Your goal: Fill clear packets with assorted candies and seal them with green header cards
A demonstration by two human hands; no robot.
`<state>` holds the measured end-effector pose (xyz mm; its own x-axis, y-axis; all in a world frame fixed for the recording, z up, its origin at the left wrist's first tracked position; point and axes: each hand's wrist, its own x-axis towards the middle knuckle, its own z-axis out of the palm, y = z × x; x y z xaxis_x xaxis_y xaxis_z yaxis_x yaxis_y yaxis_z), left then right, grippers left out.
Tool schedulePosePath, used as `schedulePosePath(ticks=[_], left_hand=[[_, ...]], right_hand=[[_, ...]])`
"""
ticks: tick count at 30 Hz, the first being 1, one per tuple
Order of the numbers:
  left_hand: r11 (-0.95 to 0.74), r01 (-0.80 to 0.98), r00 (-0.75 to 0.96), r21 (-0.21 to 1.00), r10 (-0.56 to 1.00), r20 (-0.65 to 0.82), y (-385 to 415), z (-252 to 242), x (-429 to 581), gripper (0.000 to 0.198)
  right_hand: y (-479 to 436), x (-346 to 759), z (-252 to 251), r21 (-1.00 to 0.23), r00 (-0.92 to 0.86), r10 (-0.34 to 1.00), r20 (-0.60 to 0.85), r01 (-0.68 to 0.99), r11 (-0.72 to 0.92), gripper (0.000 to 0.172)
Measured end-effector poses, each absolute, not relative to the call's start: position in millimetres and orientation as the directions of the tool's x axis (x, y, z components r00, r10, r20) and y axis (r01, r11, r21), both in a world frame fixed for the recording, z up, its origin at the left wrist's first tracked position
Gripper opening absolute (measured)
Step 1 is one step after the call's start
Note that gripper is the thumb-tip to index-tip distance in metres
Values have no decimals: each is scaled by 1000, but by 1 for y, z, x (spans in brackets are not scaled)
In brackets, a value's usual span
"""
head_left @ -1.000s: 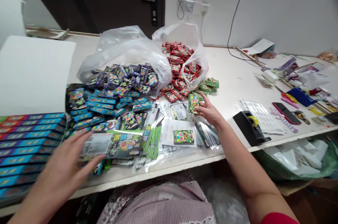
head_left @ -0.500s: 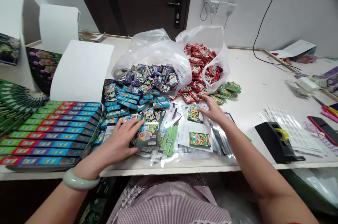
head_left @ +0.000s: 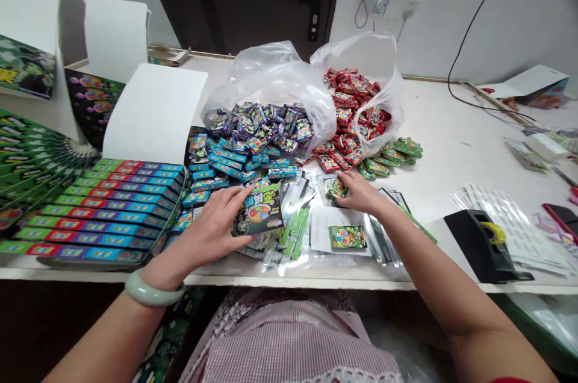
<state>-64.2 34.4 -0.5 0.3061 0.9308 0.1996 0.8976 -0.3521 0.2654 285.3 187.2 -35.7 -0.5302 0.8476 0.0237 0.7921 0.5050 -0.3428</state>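
Observation:
My left hand point(head_left: 217, 227) grips a dark printed packet point(head_left: 259, 209) and tilts it up off the heap of clear sleeves point(head_left: 293, 232) at the table's front. My right hand point(head_left: 361, 191) is closed on a small green pack point(head_left: 336, 188) just in front of a pile of green packs point(head_left: 392, 154). Another green pack point(head_left: 347, 236) lies on a white sheet between my arms. Behind stand a clear bag of purple packs point(head_left: 266, 121) and a clear bag of red packs point(head_left: 356, 109).
Rows of long blue boxes point(head_left: 99, 214) fill an open white carton at the left, with green boxes point(head_left: 27, 154) beyond it. A black tape dispenser point(head_left: 483, 238) and sticker sheets point(head_left: 510, 220) lie at the right. The white table point(head_left: 451, 130) runs back to a wall and dark door.
My left hand has moved right onto the dark printed packet and lifted its edge. My right hand drew the small green pack nearer. The view has swung left.

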Motion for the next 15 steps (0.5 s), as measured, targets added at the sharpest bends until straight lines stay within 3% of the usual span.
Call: schedulePosePath(ticks=[3,6,11,15], left_hand=[[-336,892,285,301,937,203,35,3,-57,87],[-356,882,292,309,928,233,34,7,-48,89],[-399,872,333,283,908,255,31,12,-38,90],[-425,872,363,243,894,261,26,10,-42,89]], right_hand=[[171,280,-14,-407,-470,840,270,735,542,73],[143,266,16,-426,-501,726,471,592,685,79],[107,238,43,-262,-730,550,405,483,835,76],[101,229,43,-223,-851,455,264,405,887,69]])
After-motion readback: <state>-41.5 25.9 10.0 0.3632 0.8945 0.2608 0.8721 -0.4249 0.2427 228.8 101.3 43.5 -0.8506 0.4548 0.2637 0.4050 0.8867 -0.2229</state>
